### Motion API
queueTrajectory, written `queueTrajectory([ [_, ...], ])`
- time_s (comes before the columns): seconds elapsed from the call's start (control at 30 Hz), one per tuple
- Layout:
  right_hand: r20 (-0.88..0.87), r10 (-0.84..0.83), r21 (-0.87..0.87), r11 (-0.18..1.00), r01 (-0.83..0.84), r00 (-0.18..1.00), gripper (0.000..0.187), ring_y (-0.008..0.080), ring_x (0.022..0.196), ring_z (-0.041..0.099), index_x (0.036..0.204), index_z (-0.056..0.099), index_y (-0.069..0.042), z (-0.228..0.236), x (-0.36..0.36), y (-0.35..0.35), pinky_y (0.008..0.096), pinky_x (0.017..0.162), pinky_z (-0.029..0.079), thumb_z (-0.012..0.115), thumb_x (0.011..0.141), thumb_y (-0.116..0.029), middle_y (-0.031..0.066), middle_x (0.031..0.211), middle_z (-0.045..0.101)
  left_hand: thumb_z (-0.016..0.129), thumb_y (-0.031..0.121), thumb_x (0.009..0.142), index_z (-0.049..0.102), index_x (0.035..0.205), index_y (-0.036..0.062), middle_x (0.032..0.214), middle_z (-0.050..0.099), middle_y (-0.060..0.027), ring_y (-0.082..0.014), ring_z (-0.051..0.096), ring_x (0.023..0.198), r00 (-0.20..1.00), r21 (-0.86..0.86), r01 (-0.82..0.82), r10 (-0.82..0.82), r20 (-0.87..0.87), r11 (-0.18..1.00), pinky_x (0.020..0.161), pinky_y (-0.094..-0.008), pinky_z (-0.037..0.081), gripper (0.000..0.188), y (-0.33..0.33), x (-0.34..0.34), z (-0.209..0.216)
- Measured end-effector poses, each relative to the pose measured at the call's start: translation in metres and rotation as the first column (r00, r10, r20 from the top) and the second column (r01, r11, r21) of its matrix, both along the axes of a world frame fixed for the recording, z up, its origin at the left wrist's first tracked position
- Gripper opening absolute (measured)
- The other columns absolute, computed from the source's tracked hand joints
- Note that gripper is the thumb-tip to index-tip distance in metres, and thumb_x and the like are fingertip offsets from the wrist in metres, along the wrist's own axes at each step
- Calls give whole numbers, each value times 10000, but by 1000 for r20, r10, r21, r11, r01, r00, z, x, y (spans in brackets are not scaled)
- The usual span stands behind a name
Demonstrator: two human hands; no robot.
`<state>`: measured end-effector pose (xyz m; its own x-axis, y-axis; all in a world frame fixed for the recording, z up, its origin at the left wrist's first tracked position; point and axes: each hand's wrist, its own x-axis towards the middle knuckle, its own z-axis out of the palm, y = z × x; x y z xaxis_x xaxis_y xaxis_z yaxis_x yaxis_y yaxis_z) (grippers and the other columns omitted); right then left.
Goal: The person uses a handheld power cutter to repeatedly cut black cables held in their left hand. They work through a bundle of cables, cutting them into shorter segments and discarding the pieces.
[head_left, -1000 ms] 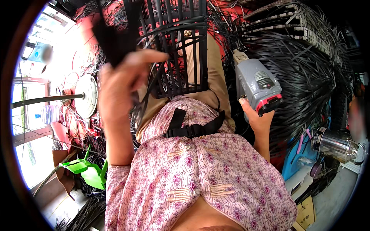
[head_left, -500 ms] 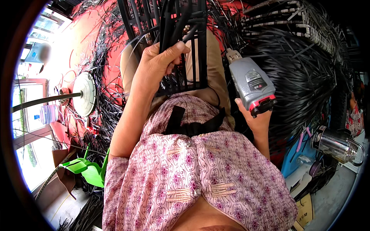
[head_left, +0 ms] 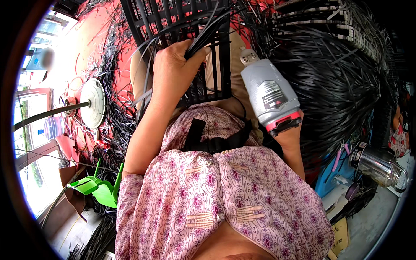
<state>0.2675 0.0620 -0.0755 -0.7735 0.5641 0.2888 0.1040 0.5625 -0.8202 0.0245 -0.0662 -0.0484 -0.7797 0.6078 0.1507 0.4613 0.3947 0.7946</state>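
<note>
My left hand [head_left: 175, 65] is closed around a bundle of thin black flat strips [head_left: 204, 37], thumb on top. The strips cross over a black open-slatted frame [head_left: 224, 65] that stands between my knees. Some loose ends trail to the left past my wrist. To the right, my right hand [head_left: 291, 138] grips a grey handheld power tool [head_left: 271, 89] with a red and black rear end and a metal nose. The tool's nose points away from me, beside the frame's right edge and apart from it. Most of my right fingers are hidden beneath the tool.
A large heap of black strips [head_left: 333, 82] lies on the right, below a woven basket-like piece [head_left: 346, 26]. Scattered strips cover the red floor [head_left: 97, 34]. A fan-like round base [head_left: 93, 104] and green plastic dustpan [head_left: 104, 193] are left; a steel flask [head_left: 376, 164] is right.
My right hand has brought the power tool left, closer to the frame. My left hand has turned, and the strip bundle now leans right across the frame instead of pointing away.
</note>
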Motion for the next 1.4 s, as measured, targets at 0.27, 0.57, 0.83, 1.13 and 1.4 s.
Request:
queueTrajectory([
  [0.27, -46, 115, 55, 992, -113, 992, 587, 280, 891, 729, 1234, 587, 42, 3, -19, 7, 336, 795, 561, 793, 722, -158, 178, 997, 715, 697, 281, 810, 710, 859, 15, 626, 615, -185, -329, 642, 603, 996, -8, -34, 33, -84, 999, 596, -397, 488, 271, 7, -4, -2],
  [0.57, -21, 87, 144, 986, -83, 996, 512, 227, 818, 721, 1130, 628, 67, -13, -28, 15, 312, 749, 546, 801, 710, -170, 156, 943, 716, 713, 274, 799, 711, 840, 18, 618, 608, -184, -320, 640, 590, 997, -78, -68, 66, -32, 995, 581, -387, 485, 259, 9, -5, 2],
  [0.83, 5, 68, 152, 986, -68, 998, 496, 229, 796, 724, 1117, 637, 50, -15, -31, 16, 307, 726, 550, 803, 707, -175, 140, 914, 721, 719, 266, 794, 717, 855, 24, 623, 612, -182, -322, 650, 606, 997, -62, -53, 49, -62, 997, 587, -379, 494, 250, 9, -6, 0],
  [1.13, 31, 56, 126, 990, -59, 998, 455, 195, 787, 718, 1094, 643, 43, -15, -33, 12, 297, 717, 547, 805, 706, -131, 125, 886, 722, 717, 260, 799, 714, 892, 18, 669, 632, -193, -337, 658, 644, 998, -47, -37, 34, -60, 998, 610, -388, 502, 259, 8, -7, -2],
  [1.4, 12, 55, 115, 992, -56, 998, 540, 256, 835, 723, 1157, 620, 39, -7, -39, 6, 325, 758, 557, 816, 679, -117, 161, 941, 716, 701, 244, 817, 713, 946, 16, 697, 647, -193, -337, 666, 674, 998, -15, -30, 29, -54, 999, 639, -379, 506, 262, 10, -10, -2],
])
